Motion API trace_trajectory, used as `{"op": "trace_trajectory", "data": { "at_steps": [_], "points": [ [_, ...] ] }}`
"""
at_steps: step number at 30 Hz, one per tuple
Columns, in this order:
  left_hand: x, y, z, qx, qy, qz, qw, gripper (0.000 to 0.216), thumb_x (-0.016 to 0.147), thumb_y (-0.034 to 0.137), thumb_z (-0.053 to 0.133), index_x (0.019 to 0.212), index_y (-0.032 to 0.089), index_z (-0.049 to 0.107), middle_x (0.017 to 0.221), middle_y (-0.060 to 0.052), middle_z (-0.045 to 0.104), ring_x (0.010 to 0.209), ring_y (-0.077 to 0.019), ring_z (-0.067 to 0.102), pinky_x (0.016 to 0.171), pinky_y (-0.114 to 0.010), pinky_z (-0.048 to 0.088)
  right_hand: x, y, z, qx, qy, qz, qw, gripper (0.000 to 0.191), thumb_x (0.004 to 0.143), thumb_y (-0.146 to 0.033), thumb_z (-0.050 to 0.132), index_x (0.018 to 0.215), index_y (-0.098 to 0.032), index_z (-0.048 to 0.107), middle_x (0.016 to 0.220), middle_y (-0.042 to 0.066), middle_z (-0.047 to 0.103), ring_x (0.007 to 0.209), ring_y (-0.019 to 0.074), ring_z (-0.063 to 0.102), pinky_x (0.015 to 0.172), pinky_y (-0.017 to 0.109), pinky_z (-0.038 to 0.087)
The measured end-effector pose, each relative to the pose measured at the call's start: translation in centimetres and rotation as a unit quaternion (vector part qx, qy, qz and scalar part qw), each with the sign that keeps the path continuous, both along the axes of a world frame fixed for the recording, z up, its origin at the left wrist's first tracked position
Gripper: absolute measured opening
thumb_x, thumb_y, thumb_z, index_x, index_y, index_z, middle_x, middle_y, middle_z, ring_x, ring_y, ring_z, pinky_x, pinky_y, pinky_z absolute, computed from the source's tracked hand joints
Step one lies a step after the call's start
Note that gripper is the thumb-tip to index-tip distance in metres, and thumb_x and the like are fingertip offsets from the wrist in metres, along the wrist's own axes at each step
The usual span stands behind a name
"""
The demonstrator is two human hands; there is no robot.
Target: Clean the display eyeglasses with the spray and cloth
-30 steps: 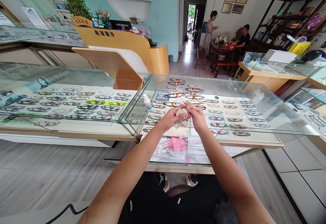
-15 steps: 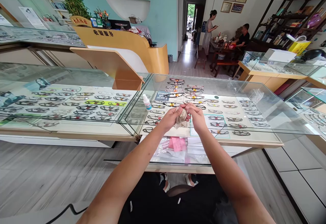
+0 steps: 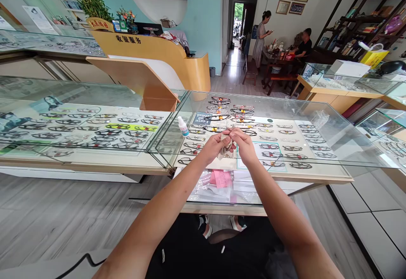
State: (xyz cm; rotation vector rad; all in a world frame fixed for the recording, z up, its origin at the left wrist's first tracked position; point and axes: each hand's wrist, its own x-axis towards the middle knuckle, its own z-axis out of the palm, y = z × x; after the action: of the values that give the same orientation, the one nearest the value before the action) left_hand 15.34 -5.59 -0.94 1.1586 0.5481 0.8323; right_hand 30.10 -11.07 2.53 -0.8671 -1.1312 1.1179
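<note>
My left hand [image 3: 213, 147] and my right hand [image 3: 242, 143] meet over the glass display case [image 3: 187, 109], fingers closed. Between them is a crumpled beige cloth [image 3: 224, 152], gripped by the left hand. A thin-rimmed thing that looks like a pair of glasses is pinched in the right hand, mostly hidden by fingers and cloth. To the left of my hands a small white spray bottle [image 3: 183, 126] with a blue label stands upright on the glass. Rows of eyeglass frames [image 3: 296, 156] lie inside the case below.
A brown tilted board [image 3: 133, 78] stands on the counter at the left. Under the case's front, a lower shelf bears pink and white packets [image 3: 221, 178]. Behind is a wooden cashier desk [image 3: 152, 52]. Two people [image 3: 261, 37] are at a table far back.
My hands stay almost in place. The fingers and the cloth between them have shifted slightly, and the cloth is folded differently. The bottle has not moved.
</note>
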Motion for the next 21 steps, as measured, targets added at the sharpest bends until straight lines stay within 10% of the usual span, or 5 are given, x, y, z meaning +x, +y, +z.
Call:
{"op": "trace_trajectory", "data": {
  "at_steps": [12, 21],
  "points": [
    [-0.8, 0.1, 0.3, 0.003, -0.005, -0.066, 0.998, 0.065, 0.079, 0.057, 0.093, 0.124, 0.015, 0.073, 0.100, -0.012, 0.082, 0.086, -0.0246, 0.080, 0.077, -0.033, 0.060, 0.7, 0.7, -0.8, -0.033, 0.033, -0.031, 0.998, 0.030, 0.086, -0.049, 0.076, 0.094, -0.023, 0.089, 0.099, 0.005, 0.064, 0.071, 0.0134, 0.048, 0.054, 0.027, 0.040],
    [0.2, -0.3, 0.4, 0.010, 0.023, 0.045, 0.999, 0.069, 0.077, 0.076, 0.085, 0.104, 0.013, 0.073, 0.072, -0.004, 0.074, 0.057, -0.0151, 0.066, 0.059, -0.027, 0.054, -0.3, 0.1, -0.2, -0.023, 0.016, 0.001, 1.000, 0.034, 0.087, -0.052, 0.076, 0.098, -0.022, 0.088, 0.109, 0.005, 0.063, 0.062, 0.0096, 0.048, 0.055, 0.031, 0.049]
  ]
}}
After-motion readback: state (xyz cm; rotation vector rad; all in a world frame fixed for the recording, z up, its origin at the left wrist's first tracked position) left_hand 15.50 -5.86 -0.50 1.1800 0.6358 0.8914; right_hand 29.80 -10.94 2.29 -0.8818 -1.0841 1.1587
